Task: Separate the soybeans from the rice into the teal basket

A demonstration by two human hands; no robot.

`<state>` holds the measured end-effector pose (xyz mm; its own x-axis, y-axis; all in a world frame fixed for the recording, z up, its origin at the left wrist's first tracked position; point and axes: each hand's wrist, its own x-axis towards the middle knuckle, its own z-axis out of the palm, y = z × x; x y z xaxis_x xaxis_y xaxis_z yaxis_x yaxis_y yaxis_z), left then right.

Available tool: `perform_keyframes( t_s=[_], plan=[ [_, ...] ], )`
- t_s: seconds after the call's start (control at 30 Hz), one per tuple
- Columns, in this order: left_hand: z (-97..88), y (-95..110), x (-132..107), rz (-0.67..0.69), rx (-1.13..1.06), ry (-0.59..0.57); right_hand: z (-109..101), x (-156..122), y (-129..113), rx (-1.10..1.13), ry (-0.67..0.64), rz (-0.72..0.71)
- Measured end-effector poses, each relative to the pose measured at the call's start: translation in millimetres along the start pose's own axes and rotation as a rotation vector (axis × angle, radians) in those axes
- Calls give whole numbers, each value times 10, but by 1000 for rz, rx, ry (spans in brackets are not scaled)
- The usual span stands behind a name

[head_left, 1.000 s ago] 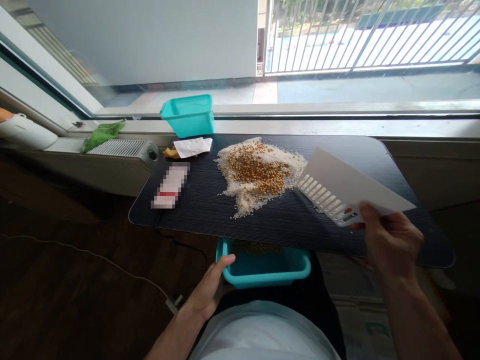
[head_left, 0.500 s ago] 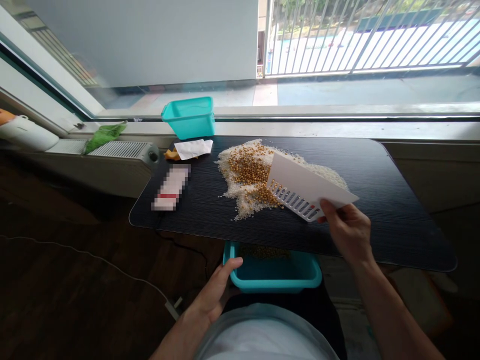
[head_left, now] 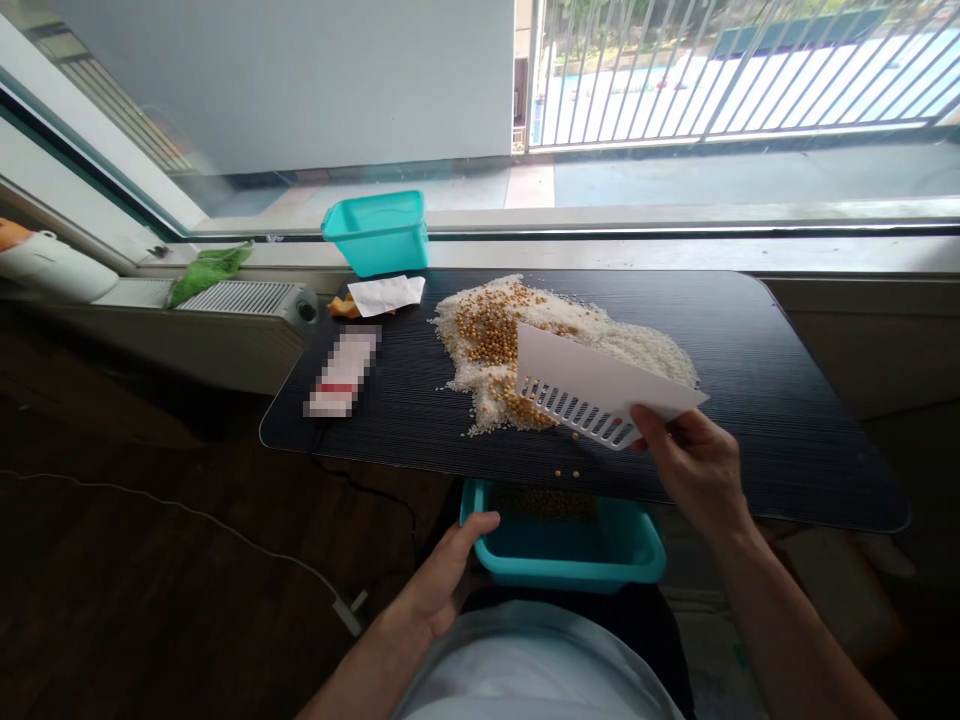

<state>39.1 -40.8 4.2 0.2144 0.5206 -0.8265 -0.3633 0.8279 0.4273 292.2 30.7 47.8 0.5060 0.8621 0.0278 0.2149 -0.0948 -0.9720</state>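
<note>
My right hand (head_left: 697,465) pinches the right end of a white card-like sheet (head_left: 581,370) with a row of slots along its lower edge. Its left end is over a spread pile of white rice (head_left: 652,352) and yellowish beans (head_left: 491,340), like soybeans, on the dark table (head_left: 810,400). A few loose beans (head_left: 566,473) lie near the table's front edge. Below that edge, my left hand (head_left: 446,570) grips the left rim of a turquoise bin (head_left: 577,572), thumb on top. Beans (head_left: 559,503) show in the bin's shadowed far part.
Another turquoise bin (head_left: 382,235) stands at the table's back left by the window. A white paper (head_left: 386,296) and a blurred-out pale item (head_left: 343,370) lie on the left. A radiator (head_left: 240,300) with a green cloth (head_left: 214,272) is further left.
My right hand has moved the slotted sheet slightly left and down. Loose beans now lie near the table's front edge. The lower bin and my left hand have shifted right.
</note>
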Motion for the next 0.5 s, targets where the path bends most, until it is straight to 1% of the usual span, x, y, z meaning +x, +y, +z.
perform_keyframes(
  t_s=[0.1, 0.23, 0.4, 0.5],
  plan=[
    [10, 2, 3, 9, 25, 0, -104, -33, -46, -12, 40, -7],
    [50, 41, -5, 10, 56, 9, -363, -92, -52, -47, 110, 7],
    [120, 42, 29, 9, 87, -21, -735, -118, 145, -146, 248, 55],
    [154, 13, 62, -11, 103, -34, -874, -135, 260, -192, 283, 90]
  ],
)
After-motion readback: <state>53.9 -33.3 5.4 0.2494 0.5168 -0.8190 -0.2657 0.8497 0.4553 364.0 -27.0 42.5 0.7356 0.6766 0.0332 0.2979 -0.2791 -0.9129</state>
